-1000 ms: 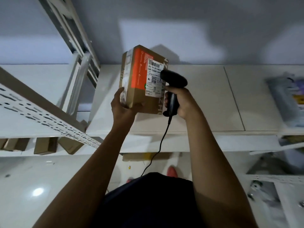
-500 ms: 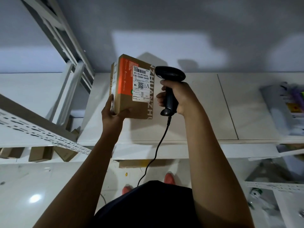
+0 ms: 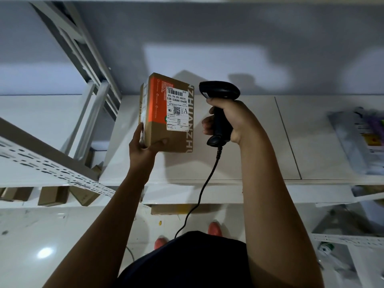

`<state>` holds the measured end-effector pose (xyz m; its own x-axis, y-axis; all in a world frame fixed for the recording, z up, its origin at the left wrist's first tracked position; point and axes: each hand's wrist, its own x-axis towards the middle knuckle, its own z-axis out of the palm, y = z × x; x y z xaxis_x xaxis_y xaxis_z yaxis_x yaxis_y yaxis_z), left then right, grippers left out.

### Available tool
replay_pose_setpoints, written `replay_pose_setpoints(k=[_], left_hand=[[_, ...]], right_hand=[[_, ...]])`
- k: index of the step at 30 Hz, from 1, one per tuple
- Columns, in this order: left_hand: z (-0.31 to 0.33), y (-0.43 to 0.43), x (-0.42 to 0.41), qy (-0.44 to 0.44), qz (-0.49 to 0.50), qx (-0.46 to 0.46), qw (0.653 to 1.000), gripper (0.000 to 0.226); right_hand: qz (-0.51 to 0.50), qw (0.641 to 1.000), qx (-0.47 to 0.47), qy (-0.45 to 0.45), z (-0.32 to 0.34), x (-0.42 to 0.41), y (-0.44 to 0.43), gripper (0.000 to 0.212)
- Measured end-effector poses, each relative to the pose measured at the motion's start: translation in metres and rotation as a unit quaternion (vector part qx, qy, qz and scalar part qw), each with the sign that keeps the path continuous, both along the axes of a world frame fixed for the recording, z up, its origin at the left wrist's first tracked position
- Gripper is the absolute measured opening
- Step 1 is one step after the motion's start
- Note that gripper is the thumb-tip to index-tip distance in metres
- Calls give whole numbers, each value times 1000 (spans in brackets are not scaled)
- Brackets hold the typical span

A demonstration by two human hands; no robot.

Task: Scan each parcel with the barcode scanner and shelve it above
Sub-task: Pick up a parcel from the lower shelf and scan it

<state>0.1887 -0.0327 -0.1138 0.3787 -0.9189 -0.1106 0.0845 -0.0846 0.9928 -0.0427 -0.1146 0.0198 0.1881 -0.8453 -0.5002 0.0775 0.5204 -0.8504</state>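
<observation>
A brown cardboard parcel with an orange panel and a white barcode label is held upright over the white shelf. My left hand grips its lower left corner, thumb across the front face. My right hand grips the handle of a black barcode scanner, whose head sits just right of the parcel, a small gap apart. The scanner's black cable hangs down towards my body.
A grey plastic mailer bag lies on the shelf at far right. White metal uprights and a perforated beam stand at left. Several cardboard boxes sit on a lower shelf at left, another box below centre.
The parcel has shifted left, away from the scanner head, which covered the label a second ago; the label now shows in full. My view has tilted slightly.
</observation>
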Motion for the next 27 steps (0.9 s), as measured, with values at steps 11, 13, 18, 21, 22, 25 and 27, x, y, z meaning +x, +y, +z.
replay_pose_setpoints(k=[11,13,18,21,22,25,27], left_hand=[[-3,2,7,5,2,20,1000,91],[-3,1,7,8,4,20,1000,90],[-4,-1,7,10,6,22,1000,88],[-2,-1,7,6,10,27,1000,90],[-3,-1,7,5,9,27,1000,90],[-1,-2,4,-9,2,19,1000,90],[-1,-2,2,-25,-6,11,1000,88]], right_hand=[[21,1000,10,11,6,3,9,26],[20,1000,9,5,7,4,9,25],[23,1000,10,6,7,6,12,24],[21,1000,9,6,8,6,12,24],[20,1000,8,7,8,6,11,24],[22,1000,7,9,8,7,11,24],[24,1000,7,11,8,8,11,24]])
